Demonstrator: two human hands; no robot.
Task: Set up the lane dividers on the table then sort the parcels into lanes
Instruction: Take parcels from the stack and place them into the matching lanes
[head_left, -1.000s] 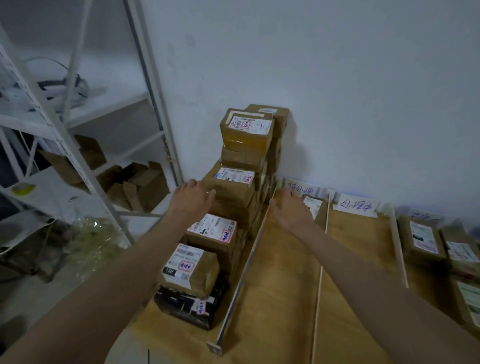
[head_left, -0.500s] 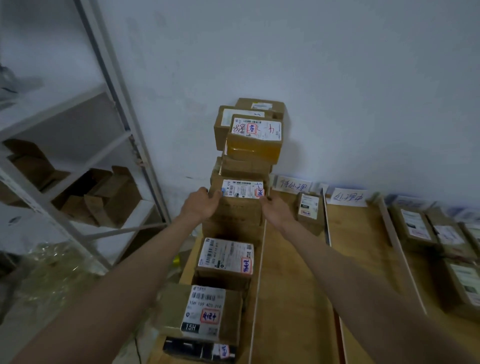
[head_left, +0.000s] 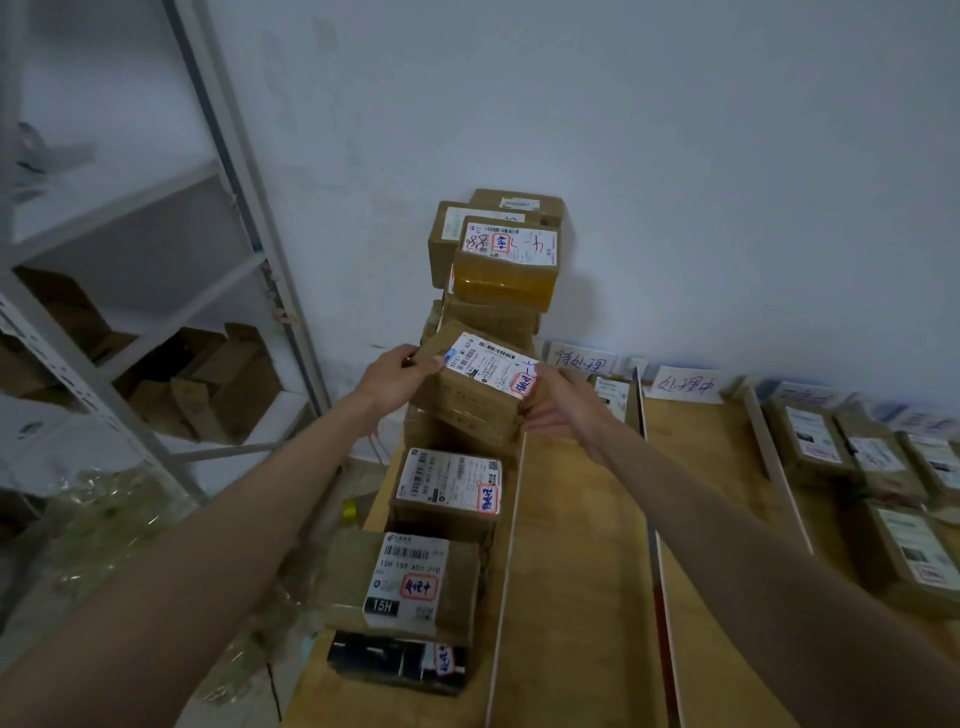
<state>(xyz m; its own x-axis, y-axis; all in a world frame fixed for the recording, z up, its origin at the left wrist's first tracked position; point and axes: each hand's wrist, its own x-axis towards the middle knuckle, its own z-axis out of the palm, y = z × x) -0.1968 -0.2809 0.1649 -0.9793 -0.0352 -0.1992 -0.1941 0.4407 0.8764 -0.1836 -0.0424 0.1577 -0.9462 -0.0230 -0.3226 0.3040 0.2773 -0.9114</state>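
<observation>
Both hands' grip: left hand (head_left: 397, 379) and right hand (head_left: 563, 410) clasp one tilted brown cardboard parcel (head_left: 475, 389) by its sides.
Two white lane dividers (head_left: 506, 561) cross the wooden worktop (head_left: 576, 571).

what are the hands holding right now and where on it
Both hold one brown parcel, tilted above the stack: left hand at its left end, right hand at its right end.

We see two bare forearms coming in from 7 and 5 o'clock, with no sleeve on either up to the frame edge. Our left hand (head_left: 393, 382) and right hand (head_left: 558, 410) are bare too: no gloves, and no rings, watch or band that we can make out at wrists or fingers. Both arms look slim and smooth, and the wide lens broadens them towards the lower corners.
</observation>
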